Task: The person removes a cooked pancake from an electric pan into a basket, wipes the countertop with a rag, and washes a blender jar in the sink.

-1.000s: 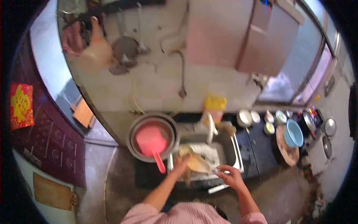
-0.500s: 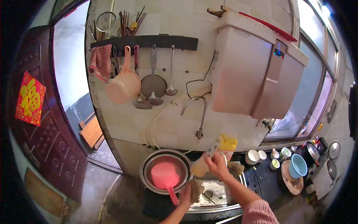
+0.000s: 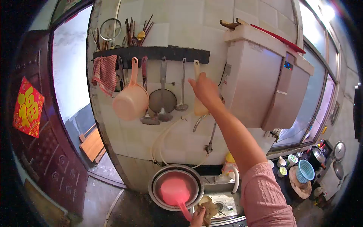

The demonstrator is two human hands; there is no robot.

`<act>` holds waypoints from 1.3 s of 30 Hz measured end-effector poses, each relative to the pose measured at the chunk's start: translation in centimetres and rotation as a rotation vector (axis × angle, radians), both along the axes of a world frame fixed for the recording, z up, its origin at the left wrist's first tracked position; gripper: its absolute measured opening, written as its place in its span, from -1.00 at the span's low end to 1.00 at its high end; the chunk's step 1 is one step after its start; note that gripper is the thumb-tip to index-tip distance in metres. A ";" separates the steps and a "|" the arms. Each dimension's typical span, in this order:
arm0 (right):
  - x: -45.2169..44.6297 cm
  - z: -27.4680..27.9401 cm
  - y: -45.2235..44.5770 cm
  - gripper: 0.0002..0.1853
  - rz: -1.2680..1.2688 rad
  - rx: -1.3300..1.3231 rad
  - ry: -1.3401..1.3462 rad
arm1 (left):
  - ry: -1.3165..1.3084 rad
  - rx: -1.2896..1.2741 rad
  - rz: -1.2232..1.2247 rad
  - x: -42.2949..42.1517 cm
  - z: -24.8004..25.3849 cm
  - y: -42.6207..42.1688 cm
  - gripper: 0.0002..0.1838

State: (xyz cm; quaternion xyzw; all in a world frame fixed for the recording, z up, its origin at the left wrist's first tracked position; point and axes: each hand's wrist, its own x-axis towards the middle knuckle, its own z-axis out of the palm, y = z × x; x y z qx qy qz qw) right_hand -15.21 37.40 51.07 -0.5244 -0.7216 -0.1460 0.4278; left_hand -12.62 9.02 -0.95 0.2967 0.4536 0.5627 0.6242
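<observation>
My right hand (image 3: 205,89) is raised to the dark wall rack (image 3: 151,53), its fingers closed on a cream spatula (image 3: 197,67). The spatula's handle end is up against the rack, and its pale blade (image 3: 200,108) hangs below my hand. Whether it is on a hook is hidden. At the bottom, my left hand (image 3: 198,217) is closed on a brown, rough loofah-like scrubber (image 3: 210,212) over the edge of the sink (image 3: 230,200). Beside it, a pink dipper (image 3: 175,190) lies in the nested metal basins (image 3: 155,193), its handle pointing toward my left hand.
A peach dipper (image 3: 130,102), a skimmer (image 3: 163,100), a ladle (image 3: 183,90) and a checked cloth (image 3: 104,73) hang from the rack. A tap (image 3: 209,147) and a white water heater (image 3: 253,79) are on the wall. A blue basket (image 3: 304,171) stands on the right counter.
My right hand has lifted the spatula from above the sink up to the wall rack. My left hand stays low with the scrubber. The view has tilted slightly upward.
</observation>
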 end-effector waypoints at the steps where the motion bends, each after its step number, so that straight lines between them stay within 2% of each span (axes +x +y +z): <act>1: -0.5 0.5 0.3 -0.43 -0.044 -0.013 0.019 | -0.132 -0.044 -0.018 -0.5 1.3 -0.6 -0.39; 2: -0.8 0.8 0.9 -0.44 -0.055 0.002 0.018 | -0.264 -0.089 -0.037 -0.9 2.2 -0.8 -0.41; 3: -1.1 0.9 1.5 -0.44 -0.066 0.014 0.016 | 0.164 -0.112 -0.047 -1.1 2.3 -0.7 -0.44; 6: -1.5 0.4 2.8 -0.46 -0.084 0.033 0.014 | -0.200 -0.082 -0.163 -2.5 2.3 -1.1 -0.49; 9: -1.4 0.1 3.3 -0.47 -0.093 0.009 -0.045 | 0.059 -0.146 0.132 0.5 -7.5 0.9 -0.56; 12: -1.8 0.2 3.2 -0.47 -0.098 0.034 -0.028 | 0.138 0.002 0.226 -0.8 0.9 -1.3 -0.61; 15: -2.7 0.6 3.0 -0.48 -0.100 0.064 0.025 | -0.218 -0.097 -0.062 -2.0 1.4 -2.1 -0.62; 18: -2.9 -0.2 3.6 -0.49 -0.133 0.153 0.051 | -0.066 -0.151 -0.108 -3.1 4.3 -3.8 -0.63; 21: -2.6 0.2 4.0 -0.48 -0.106 0.147 0.049 | -0.263 -0.165 -0.079 -3.0 3.7 -4.3 -0.64; 24: -2.8 1.2 2.8 -0.46 -0.067 0.020 0.071 | -0.192 -0.222 -0.014 -3.5 4.6 -4.7 -0.64; 28: -3.0 2.7 1.6 -0.44 -0.075 -0.141 0.052 | -0.228 -0.186 0.006 -3.5 4.1 -4.9 -0.67; 33: -3.2 2.2 1.9 -0.39 -0.116 -0.192 0.117 | -0.351 -0.201 0.008 -3.2 5.5 -5.3 -0.70; 36: -2.7 1.5 2.8 -0.37 -0.090 -0.218 0.133 | -0.294 -0.212 -0.021 -3.7 7.6 -5.6 -0.69; 39: -1.3 0.3 4.3 -0.40 -0.007 -0.249 0.176 | -0.688 -0.188 -0.132 -3.3 5.2 -6.0 -0.67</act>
